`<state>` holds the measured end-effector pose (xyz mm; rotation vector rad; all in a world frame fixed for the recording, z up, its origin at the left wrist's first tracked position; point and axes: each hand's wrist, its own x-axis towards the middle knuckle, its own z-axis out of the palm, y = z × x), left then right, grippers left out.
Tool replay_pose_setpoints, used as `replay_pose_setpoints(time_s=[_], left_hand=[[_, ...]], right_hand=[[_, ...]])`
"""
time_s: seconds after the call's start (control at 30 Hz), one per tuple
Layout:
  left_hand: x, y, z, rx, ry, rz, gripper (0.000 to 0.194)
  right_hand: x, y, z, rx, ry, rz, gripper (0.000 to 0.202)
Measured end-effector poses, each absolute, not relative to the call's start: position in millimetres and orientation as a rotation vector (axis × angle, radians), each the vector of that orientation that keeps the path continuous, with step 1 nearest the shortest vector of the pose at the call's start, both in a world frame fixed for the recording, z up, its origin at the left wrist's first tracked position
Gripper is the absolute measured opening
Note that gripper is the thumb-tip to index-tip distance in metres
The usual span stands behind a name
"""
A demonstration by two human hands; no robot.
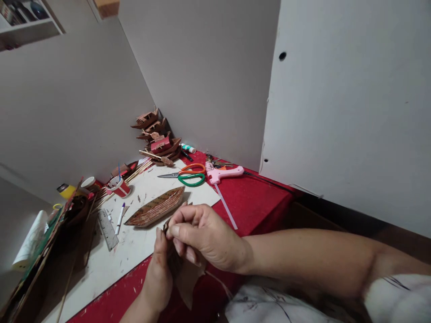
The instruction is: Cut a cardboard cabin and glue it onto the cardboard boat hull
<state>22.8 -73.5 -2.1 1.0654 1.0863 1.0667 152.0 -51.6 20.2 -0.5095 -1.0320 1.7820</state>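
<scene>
At the lower centre of the frame, a person's left hand point(160, 273) grasps a thin brown piece point(188, 285), perhaps card, its thumb upright along the edge, seemingly to steady it. The right hand point(208, 237) reaches across, thumb and forefinger pinching the piece's dark upper end, probably for finer control; the contact is partly hidden. Just beyond, a model boat hull point(155, 207) lies open side up on a white board point(134, 249), apparently within reach. Behind it, scissors point(191, 175) lie beside a pink glue gun point(224, 172). Farthest, model boats point(161, 146) crowd the corner, probably out of the way.
</scene>
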Motion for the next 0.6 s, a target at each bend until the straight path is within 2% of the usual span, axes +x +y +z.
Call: replay_pose_setpoints(time_s=[0.33,0.6], left_hand=[[22.7,-71.5,-3.6,1.161,1.098,1.154,0.055],[20.7,-68.2,2.9,1.241,1.115,1.149,0.049]], right_hand=[[157.5,-50.4,17.6,-0.529,-1.191,1.728,0.032],[160.7,-48.9,25.1,-0.64,-1.272,1.675,0.018]])
